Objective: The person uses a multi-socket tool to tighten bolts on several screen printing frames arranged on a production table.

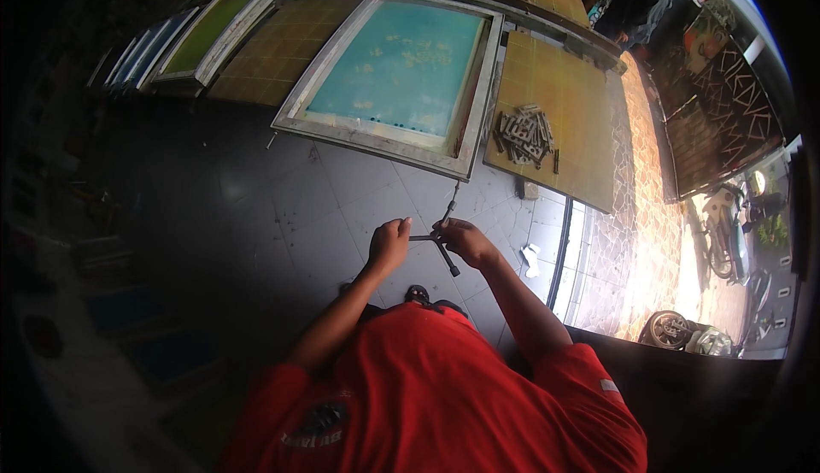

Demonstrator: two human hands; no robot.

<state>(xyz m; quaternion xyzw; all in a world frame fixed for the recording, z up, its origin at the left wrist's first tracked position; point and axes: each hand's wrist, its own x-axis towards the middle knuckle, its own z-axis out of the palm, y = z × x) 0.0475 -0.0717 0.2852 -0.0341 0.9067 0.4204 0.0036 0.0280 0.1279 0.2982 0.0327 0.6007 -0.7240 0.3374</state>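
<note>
Both my hands are on a dark three-armed Y socket wrench (446, 257) held out in front of me. My left hand (390, 245) is closed around the end of its left arm. At the wrench's middle, my right hand (464, 240) grips near where the arms meet. One arm points away from me, toward a thin bolt (455, 190) at the near right corner of a screen-printing frame (384, 134); whether the socket sits on the bolt, I cannot tell. The frame has a pale rim and a teal mesh with yellowish patches, and lies over a board.
To the right, a pile of metal clamp-like pieces (526, 136) lies on a yellowish board (581, 105). More framed screens (213, 29) stand at the far left. Beneath me is a grey tiled floor (342, 208). A person (636, 3) stands at the far right, and a motorcycle (722, 234) is outside.
</note>
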